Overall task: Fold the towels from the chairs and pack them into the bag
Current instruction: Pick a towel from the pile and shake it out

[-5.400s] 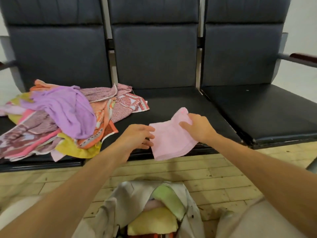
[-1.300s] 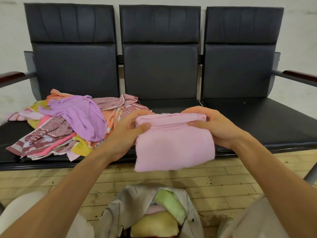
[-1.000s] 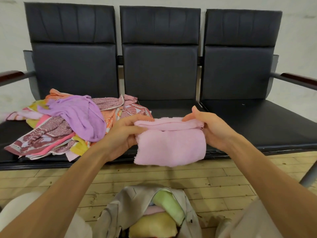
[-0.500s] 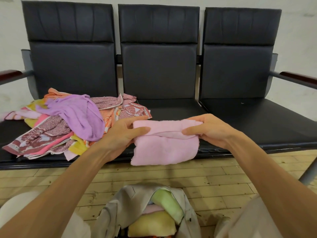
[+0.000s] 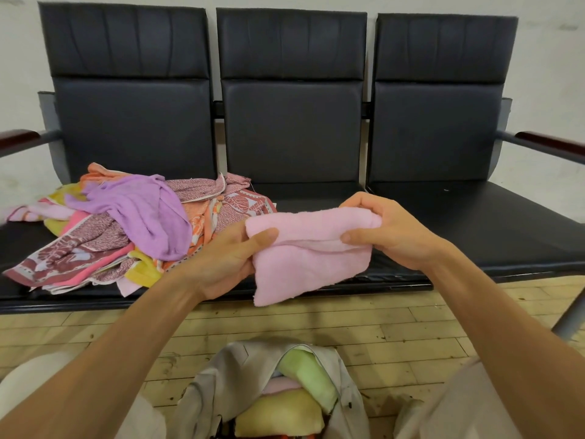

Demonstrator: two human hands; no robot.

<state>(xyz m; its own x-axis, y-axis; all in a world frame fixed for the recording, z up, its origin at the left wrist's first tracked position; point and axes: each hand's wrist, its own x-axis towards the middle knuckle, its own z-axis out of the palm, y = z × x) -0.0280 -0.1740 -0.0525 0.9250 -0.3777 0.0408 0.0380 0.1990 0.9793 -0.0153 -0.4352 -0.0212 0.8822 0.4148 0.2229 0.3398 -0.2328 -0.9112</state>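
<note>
Before black chairs [image 5: 291, 128] at frame centre, left hand [image 5: 226, 258] and right hand [image 5: 387, 231] each pinch the folded pink towel [image 5: 308, 258].

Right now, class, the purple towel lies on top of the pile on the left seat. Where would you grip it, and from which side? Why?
Pinch the purple towel at its near, lower end, coming from above and the front. It drapes topmost over the pile, and that end points toward the seat edge, so it should lift off without dragging others.
</note>
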